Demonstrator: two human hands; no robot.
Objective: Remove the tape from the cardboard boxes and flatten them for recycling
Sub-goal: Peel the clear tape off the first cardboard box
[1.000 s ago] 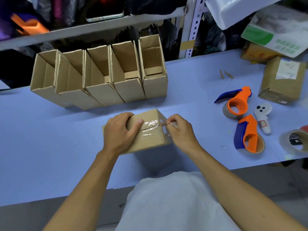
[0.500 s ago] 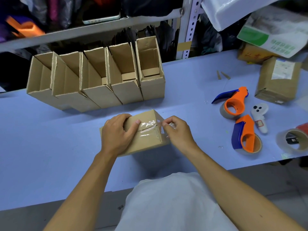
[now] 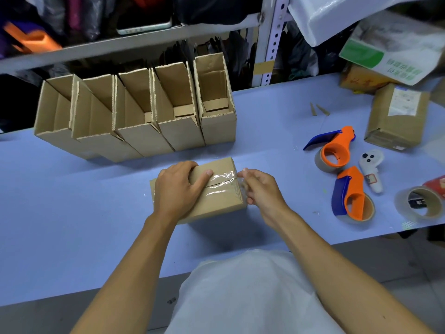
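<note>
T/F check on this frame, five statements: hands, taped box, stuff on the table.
1. The left hand rests on the taped box. True.
2. The right hand holds a tape dispenser. False: it is at the box's right end, fingers at the clear tape; both orange dispensers lie on the table.
3. Five open boxes stand in a row behind the taped one. True.
4. The taped box is already flattened. False: it keeps its shape.
5. The white controller lies left of the open boxes. False: it lies right, beside the dispensers.

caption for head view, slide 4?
Left hand steadies taped box on table; right hand picks at tape end.
</note>
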